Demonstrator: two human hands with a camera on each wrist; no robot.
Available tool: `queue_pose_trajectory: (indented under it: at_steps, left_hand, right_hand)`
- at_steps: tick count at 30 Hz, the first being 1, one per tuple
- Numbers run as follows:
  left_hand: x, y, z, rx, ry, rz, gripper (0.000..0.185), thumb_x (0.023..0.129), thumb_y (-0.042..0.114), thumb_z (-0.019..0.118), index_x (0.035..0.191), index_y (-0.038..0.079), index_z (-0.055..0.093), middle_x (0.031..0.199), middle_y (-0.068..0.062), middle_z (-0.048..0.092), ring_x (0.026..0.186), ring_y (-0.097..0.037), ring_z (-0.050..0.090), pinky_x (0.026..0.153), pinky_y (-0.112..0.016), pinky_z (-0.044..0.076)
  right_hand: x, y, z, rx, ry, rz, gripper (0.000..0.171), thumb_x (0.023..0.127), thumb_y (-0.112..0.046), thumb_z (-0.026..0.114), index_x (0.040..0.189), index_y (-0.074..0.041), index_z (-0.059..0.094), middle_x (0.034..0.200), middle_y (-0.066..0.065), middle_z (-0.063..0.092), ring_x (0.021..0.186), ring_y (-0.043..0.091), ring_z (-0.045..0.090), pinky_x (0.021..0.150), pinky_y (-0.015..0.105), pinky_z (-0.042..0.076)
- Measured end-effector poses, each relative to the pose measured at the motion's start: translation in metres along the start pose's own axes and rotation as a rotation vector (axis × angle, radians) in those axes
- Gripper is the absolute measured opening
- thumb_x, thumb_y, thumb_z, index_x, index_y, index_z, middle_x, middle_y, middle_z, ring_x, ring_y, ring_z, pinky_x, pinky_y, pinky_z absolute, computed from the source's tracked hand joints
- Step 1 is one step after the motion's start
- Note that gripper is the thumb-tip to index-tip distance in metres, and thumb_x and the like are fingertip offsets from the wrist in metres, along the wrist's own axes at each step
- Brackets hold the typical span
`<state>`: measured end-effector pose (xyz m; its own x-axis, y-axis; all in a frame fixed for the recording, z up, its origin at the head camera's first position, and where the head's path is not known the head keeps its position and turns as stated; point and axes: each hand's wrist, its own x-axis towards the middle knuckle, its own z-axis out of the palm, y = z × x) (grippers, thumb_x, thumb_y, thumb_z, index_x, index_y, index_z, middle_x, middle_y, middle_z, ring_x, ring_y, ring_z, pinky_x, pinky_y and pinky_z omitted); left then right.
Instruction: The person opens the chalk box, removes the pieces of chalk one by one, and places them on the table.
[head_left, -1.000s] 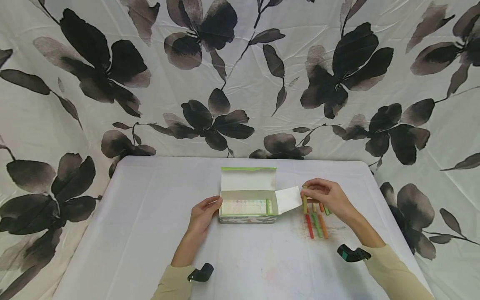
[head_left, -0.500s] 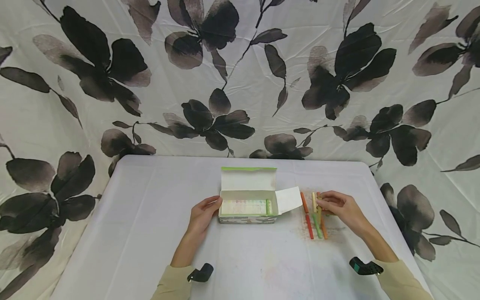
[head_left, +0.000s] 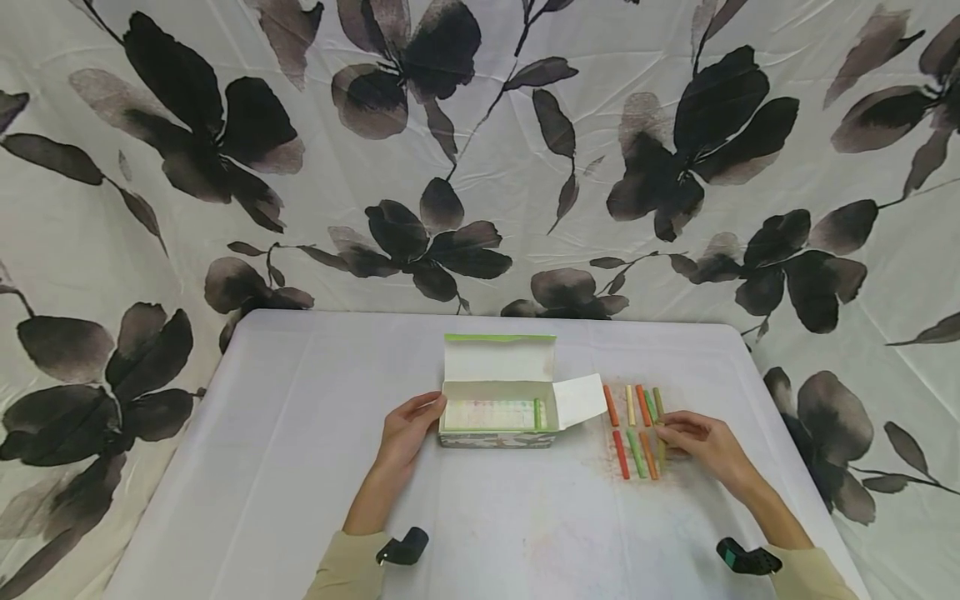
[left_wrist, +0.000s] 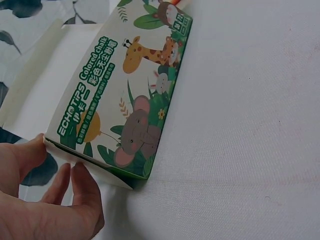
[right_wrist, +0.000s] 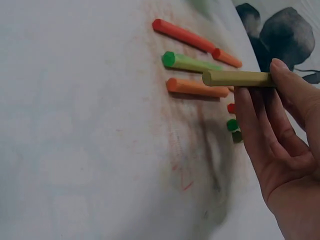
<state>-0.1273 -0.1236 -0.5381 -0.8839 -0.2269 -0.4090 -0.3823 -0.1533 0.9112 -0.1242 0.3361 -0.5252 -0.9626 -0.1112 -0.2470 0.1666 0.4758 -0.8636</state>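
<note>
The open chalk box stands mid-table, its printed front reading "Colored chalk" in the left wrist view. My left hand grips its left end, thumb at the top corner and fingertips against the end flap. A green chalk stick is in the box at its right end. With my right hand I pinch an olive-yellow chalk stick between thumb and fingers, just over the table. It is right of the front row of red, green and orange chalk sticks.
Behind the front row lies a back row of several sticks, among them a yellow stick. The box's side flap sticks out toward them. Chalk dust marks the white tablecloth. A floral curtain hangs behind.
My right hand has moved right and nearer to me with the olive-yellow stick, from beside the flap to the front row's right end. My left hand has stayed on the box.
</note>
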Motion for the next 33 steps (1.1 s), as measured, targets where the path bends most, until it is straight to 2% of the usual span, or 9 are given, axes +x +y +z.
queue_pose_trajectory:
  at_steps: [5, 8, 12, 15, 24, 28, 33]
  left_hand:
    - [-0.001, 0.001, 0.0, -0.023, -0.003, 0.004, 0.038, 0.095, 0.016, 0.076, 0.126, -0.005, 0.067, 0.109, -0.013, 0.072, 0.103, -0.022, 0.067, 0.078, -0.017, 0.053]
    - [-0.001, 0.001, 0.0, -0.024, -0.005, 0.006, 0.039, 0.095, 0.015, 0.076, 0.127, -0.005, 0.066, 0.114, -0.018, 0.071, 0.104, -0.024, 0.067, 0.078, -0.017, 0.053]
    - [-0.001, 0.0, 0.0, -0.015, -0.009, 0.001, 0.039, 0.096, 0.016, 0.076, 0.128, -0.004, 0.066, 0.116, -0.017, 0.071, 0.107, -0.025, 0.066, 0.079, -0.017, 0.052]
    - [-0.001, 0.0, 0.001, -0.011, -0.012, 0.0, 0.04, 0.096, 0.016, 0.076, 0.128, -0.005, 0.065, 0.115, -0.015, 0.071, 0.108, -0.024, 0.066, 0.08, -0.017, 0.052]
    - [0.0, 0.0, 0.001, -0.01, -0.011, -0.001, 0.039, 0.095, 0.015, 0.076, 0.127, -0.004, 0.066, 0.111, -0.013, 0.072, 0.106, -0.024, 0.066, 0.079, -0.017, 0.052]
    - [0.0, 0.0, 0.001, -0.006, -0.008, -0.002, 0.038, 0.095, 0.015, 0.076, 0.127, -0.004, 0.067, 0.107, -0.009, 0.072, 0.103, -0.021, 0.066, 0.079, -0.017, 0.052]
    - [0.0, -0.001, 0.0, -0.001, -0.008, -0.002, 0.039, 0.095, 0.016, 0.077, 0.126, -0.003, 0.067, 0.108, -0.011, 0.072, 0.1, -0.018, 0.066, 0.079, -0.016, 0.052]
  right_hand:
    - [0.0, 0.013, 0.002, 0.033, -0.018, 0.002, 0.05, 0.099, -0.025, 0.072, 0.131, 0.011, 0.059, 0.114, 0.018, 0.073, 0.091, 0.009, 0.071, 0.078, 0.031, 0.061]
    - [0.002, 0.02, 0.004, 0.034, -0.022, -0.026, 0.045, 0.099, -0.021, 0.072, 0.128, 0.012, 0.06, 0.11, 0.019, 0.073, 0.086, 0.011, 0.072, 0.074, 0.031, 0.061]
    - [0.004, 0.024, 0.008, -0.034, -0.007, -0.092, 0.039, 0.099, -0.018, 0.072, 0.123, 0.011, 0.064, 0.101, 0.018, 0.074, 0.078, 0.013, 0.071, 0.067, 0.031, 0.06]
    - [0.005, 0.024, 0.013, -0.104, 0.026, -0.109, 0.035, 0.097, -0.019, 0.074, 0.118, 0.008, 0.067, 0.093, 0.014, 0.074, 0.073, 0.014, 0.069, 0.062, 0.03, 0.058]
    - [0.007, 0.012, 0.018, -0.231, 0.095, -0.127, 0.023, 0.097, -0.017, 0.074, 0.108, 0.003, 0.069, 0.088, 0.009, 0.072, 0.071, 0.015, 0.067, 0.059, 0.029, 0.057]
    - [0.01, 0.002, 0.016, -0.25, 0.105, -0.145, 0.021, 0.1, -0.014, 0.07, 0.11, 0.004, 0.068, 0.091, 0.012, 0.071, 0.073, 0.019, 0.067, 0.059, 0.03, 0.057]
    - [0.012, -0.013, 0.011, -0.276, 0.117, -0.197, 0.022, 0.101, -0.014, 0.068, 0.112, 0.005, 0.067, 0.095, 0.015, 0.072, 0.078, 0.026, 0.069, 0.062, 0.027, 0.056]
